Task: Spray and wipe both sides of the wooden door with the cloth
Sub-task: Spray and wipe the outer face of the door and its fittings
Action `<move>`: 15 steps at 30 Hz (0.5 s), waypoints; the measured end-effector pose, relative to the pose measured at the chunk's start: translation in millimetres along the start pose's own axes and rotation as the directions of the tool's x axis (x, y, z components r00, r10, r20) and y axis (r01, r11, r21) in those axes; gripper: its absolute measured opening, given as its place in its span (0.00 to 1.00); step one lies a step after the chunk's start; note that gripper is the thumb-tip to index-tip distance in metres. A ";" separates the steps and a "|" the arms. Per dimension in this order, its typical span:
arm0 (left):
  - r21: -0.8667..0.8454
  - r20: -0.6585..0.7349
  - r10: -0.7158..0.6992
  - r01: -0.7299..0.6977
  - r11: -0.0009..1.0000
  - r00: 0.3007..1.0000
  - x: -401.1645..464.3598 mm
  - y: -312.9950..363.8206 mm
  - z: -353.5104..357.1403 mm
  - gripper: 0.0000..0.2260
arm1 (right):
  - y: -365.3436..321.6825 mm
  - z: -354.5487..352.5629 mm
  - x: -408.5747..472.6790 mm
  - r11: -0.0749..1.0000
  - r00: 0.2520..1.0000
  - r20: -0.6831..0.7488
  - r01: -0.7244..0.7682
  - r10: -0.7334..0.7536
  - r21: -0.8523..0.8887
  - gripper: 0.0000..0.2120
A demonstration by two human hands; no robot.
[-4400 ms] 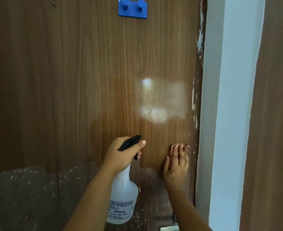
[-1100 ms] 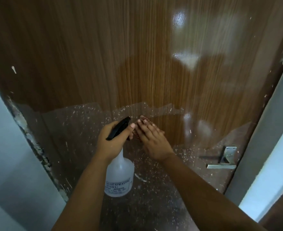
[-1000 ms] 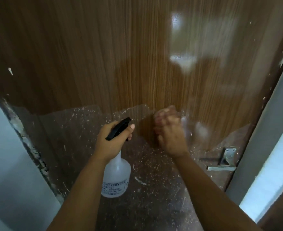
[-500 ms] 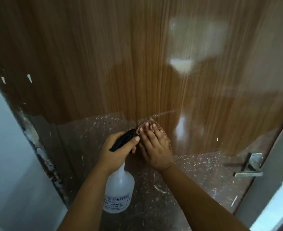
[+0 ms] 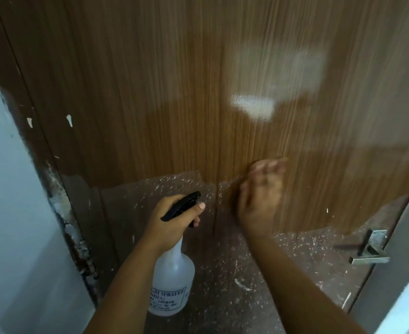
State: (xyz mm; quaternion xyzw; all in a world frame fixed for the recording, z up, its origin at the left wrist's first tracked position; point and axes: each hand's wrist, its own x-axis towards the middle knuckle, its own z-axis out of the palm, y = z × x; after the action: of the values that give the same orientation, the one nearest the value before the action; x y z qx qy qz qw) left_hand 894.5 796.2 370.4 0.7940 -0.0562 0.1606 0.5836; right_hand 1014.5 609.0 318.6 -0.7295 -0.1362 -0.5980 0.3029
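Your left grip (image 5: 174, 222) clenches the neck of the spray bottle (image 5: 172, 283), thumb on the black trigger head (image 5: 181, 205). Your right grip (image 5: 261, 196) lies against the wooden door (image 5: 150, 92), motion-blurred; whether it grasps the cloth cannot be told. Speckled film covers the door's lower part. At lower right sits the metal handle (image 5: 370, 249).

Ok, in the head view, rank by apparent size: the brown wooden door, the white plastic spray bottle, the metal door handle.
1. Brown wooden door
2. White plastic spray bottle, though it sits nearer the camera
3. Metal door handle
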 end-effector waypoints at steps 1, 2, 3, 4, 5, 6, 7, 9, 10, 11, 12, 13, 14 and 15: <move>0.001 0.001 0.008 -0.009 1.000 1.000 -0.4 -0.6 -2.9 0.09 | -7.4 7.7 -24.6 0.971 0.962 0.138 0.238 -0.237 0.011 0.23; 0.006 -0.001 0.018 -0.018 1.000 1.000 -0.2 -1.0 -5.8 0.09 | -9.1 11.3 -43.3 0.899 0.866 0.253 0.437 -0.430 0.030 0.22; 0.006 -0.006 0.026 -0.026 1.000 1.000 -2.8 -1.4 -9.8 0.09 | -7.4 11.1 -54.4 0.815 0.762 0.326 0.577 -0.560 0.053 0.22; 0.003 -0.011 0.031 -0.031 1.000 0.999 -4.4 -1.1 -13.9 0.09 | -3.1 7.6 -52.7 0.749 0.680 0.369 0.659 -0.633 0.071 0.22; -0.004 -0.017 0.031 -0.031 1.000 0.999 -5.3 -0.7 -17.4 0.09 | 1.1 2.3 -41.7 0.711 0.633 0.394 0.698 -0.667 0.081 0.23; -0.012 -0.027 0.025 -0.025 1.000 0.999 -6.2 0.4 -21.7 0.09 | 2.5 -4.4 -24.9 0.706 0.626 0.401 0.704 -0.669 0.078 0.24; -0.027 -0.039 0.018 -0.019 0.999 0.999 -6.1 0.4 -26.9 0.10 | 4.4 -9.2 -6.4 0.742 0.673 0.380 0.668 -0.634 0.056 0.24; -0.057 -0.056 0.015 -0.018 0.998 0.998 -7.3 -1.4 -36.4 0.09 | 12.0 -17.7 35.9 0.903 0.881 0.219 0.429 -0.420 0.005 0.23; -0.065 -0.058 0.018 -0.022 0.998 0.998 -8.7 -1.9 -39.9 0.09 | 14.3 -19.8 57.0 0.967 0.962 0.101 0.254 -0.253 -0.002 0.23; -0.065 -0.054 0.021 -0.025 0.998 0.998 -9.9 -2.0 -41.6 0.09 | 14.1 -20.3 73.1 0.998 0.998 -0.021 0.064 -0.064 0.019 0.22; -0.056 -0.050 0.022 -0.025 0.998 0.999 -11.6 -2.5 -42.2 0.09 | 9.8 -17.8 82.6 0.992 0.985 -0.126 -0.113 0.119 0.048 0.22; -0.046 -0.049 0.018 -0.020 0.999 0.999 -14.2 -3.9 -43.2 0.09 | 0.7 -11.8 85.2 0.963 0.941 -0.205 -0.259 0.269 0.075 0.22; -0.041 -0.051 0.011 -0.013 0.999 0.999 -16.1 -6.2 -43.1 0.09 | -11.0 -6.4 81.9 0.934 0.900 -0.250 -0.345 0.357 0.092 0.23; -0.043 -0.060 0.001 -0.003 0.999 0.998 -19.1 -9.1 -44.4 0.09 | -25.5 0.7 70.3 0.927 0.894 -0.245 -0.362 0.376 0.102 0.23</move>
State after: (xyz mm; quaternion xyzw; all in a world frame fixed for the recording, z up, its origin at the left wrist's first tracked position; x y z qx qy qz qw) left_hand 870.7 839.1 367.8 0.7761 -0.0430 0.1835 0.6017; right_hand 1018.2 617.8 392.8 -0.6490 0.0297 -0.6161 0.4453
